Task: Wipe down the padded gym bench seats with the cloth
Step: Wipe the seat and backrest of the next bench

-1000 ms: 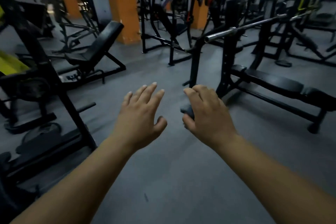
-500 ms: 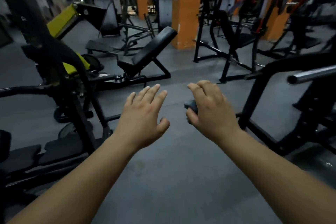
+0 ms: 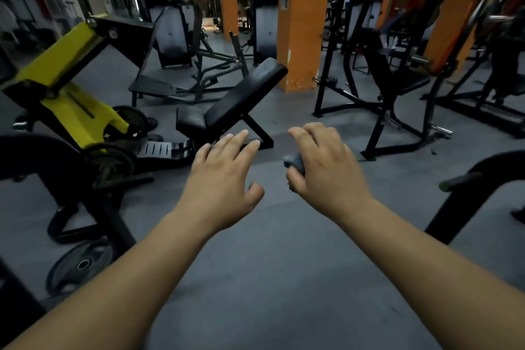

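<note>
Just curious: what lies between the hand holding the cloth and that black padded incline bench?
In the head view, only bare grey floor separates the right hand, clutching the grey cloth, from the black padded incline bench.

Grey gym floor point(image 3: 284, 264) under incline bench point(image 3: 227, 111), weight plate point(image 3: 81, 264).

An incline bench point(image 3: 227, 105) stands ahead, a plate-loaded machine point(image 3: 65, 99) left, a rack point(image 3: 377, 85) right.

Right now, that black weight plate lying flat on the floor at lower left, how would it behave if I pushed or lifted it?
The black round weight plate lies flat on the grey floor, so it probably won't roll. It looks solid, likely heavy for its size. It would probably drag rather than slide.
</note>
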